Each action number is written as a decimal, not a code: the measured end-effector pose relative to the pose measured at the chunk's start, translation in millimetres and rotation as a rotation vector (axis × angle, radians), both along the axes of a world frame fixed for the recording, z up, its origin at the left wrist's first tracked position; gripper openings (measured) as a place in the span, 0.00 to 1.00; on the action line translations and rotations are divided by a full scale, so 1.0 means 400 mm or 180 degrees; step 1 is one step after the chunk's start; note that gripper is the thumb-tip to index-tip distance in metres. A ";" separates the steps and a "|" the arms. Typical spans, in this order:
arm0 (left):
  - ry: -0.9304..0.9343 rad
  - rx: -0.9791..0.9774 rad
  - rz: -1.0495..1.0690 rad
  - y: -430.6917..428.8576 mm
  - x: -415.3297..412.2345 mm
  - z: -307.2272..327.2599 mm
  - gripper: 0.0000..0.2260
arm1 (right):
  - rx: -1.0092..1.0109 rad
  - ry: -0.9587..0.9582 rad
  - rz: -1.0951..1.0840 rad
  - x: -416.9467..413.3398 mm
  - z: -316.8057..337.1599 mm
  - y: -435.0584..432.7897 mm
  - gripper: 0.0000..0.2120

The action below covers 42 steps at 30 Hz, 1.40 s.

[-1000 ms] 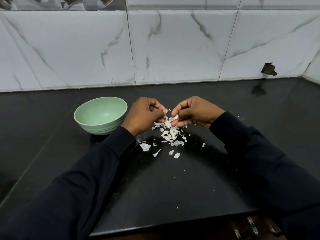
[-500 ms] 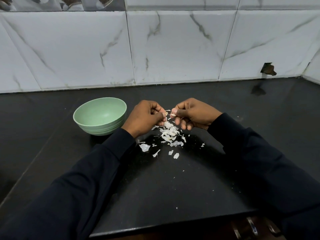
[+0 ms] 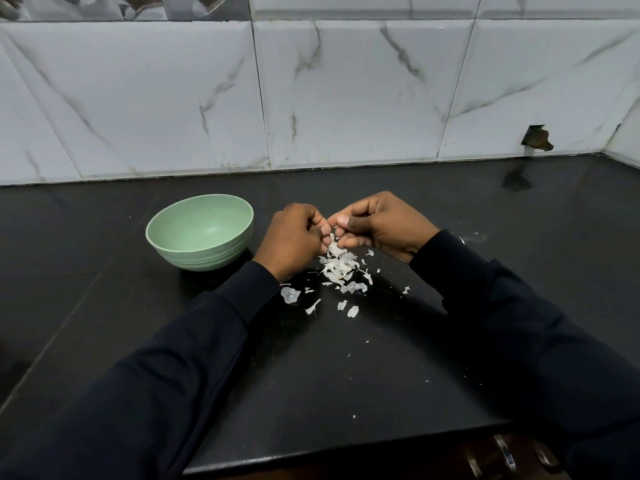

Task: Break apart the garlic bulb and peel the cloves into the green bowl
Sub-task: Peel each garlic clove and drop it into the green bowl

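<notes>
My left hand [image 3: 294,237] and my right hand [image 3: 377,225] meet fingertip to fingertip above the black counter, both curled around a small piece of garlic [image 3: 332,237] that the fingers mostly hide. A heap of white garlic skins [image 3: 341,268] lies right below the hands, with loose flakes spread toward me. The green bowl [image 3: 201,233] stands upright just left of my left hand; its inside looks bare.
The black counter [image 3: 311,375] runs back to a white marble-tile wall [image 3: 346,98], with a corner at the far right. A chipped hole [image 3: 536,138] shows in the tiles. The counter's front edge and metal drawer handles [image 3: 504,457] lie at the bottom right.
My right hand's fingers have shifted on the garlic, thumb and forefinger now pinching nearer my left hand. Both hands stay in place over the skins. The bowl has not moved.
</notes>
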<state>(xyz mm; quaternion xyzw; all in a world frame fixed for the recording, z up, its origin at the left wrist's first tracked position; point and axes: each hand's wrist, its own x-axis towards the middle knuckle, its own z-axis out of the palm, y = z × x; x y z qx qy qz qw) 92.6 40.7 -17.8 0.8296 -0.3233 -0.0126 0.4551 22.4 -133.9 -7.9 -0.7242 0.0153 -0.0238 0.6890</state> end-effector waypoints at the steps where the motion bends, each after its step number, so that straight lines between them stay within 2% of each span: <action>1: 0.0067 -0.0053 0.0025 -0.003 0.001 -0.003 0.07 | 0.0075 -0.0019 -0.0060 0.001 -0.001 0.005 0.09; 5: 0.0320 -0.0287 0.0083 0.000 0.004 0.000 0.07 | 0.0161 0.0091 -0.0366 0.001 0.013 -0.005 0.08; 8: 0.0440 -0.0447 0.0096 0.012 0.011 0.006 0.07 | 0.0088 0.0240 -0.0460 -0.006 0.022 -0.027 0.12; 11: 0.0445 -0.0525 0.0158 0.021 0.016 0.008 0.07 | -0.0471 0.0364 -0.0403 -0.008 0.010 -0.025 0.14; 15: -0.0186 -0.0367 0.0494 0.022 0.015 0.016 0.15 | -0.1383 0.0111 -0.0360 -0.008 -0.002 -0.002 0.15; 18: 0.0027 -0.0595 0.0463 0.023 0.018 0.020 0.05 | -0.2053 -0.0150 -0.0416 -0.011 0.001 0.003 0.15; 20: 0.0027 -0.0616 0.0428 0.025 0.025 0.014 0.09 | -0.2280 -0.0128 -0.0325 -0.014 0.009 0.001 0.14; 22: -0.0103 -0.0493 0.0456 0.028 0.025 0.016 0.05 | -0.2554 -0.0010 -0.0099 -0.023 0.025 0.005 0.12; 25: 0.0146 -0.0543 0.0320 0.026 0.018 0.015 0.05 | -0.3022 0.0036 0.0340 -0.042 0.045 0.012 0.04; 27: 0.0111 -0.0522 0.0315 0.026 0.013 0.016 0.04 | -0.3085 0.0055 0.0456 -0.048 0.048 0.015 0.02; 35: -0.0009 -0.0420 0.0266 0.025 0.019 0.014 0.05 | -0.3322 0.0083 0.0638 -0.045 0.033 0.045 0.08; 39: -0.0024 -0.0255 0.0128 0.026 0.013 0.017 0.06 | -0.3493 0.0052 0.0632 -0.028 0.018 0.062 0.02; 42: -0.0005 -0.0101 -0.0002 0.033 0.008 0.019 0.05 | -0.3418 0.0105 0.0687 -0.030 0.021 0.061 0.02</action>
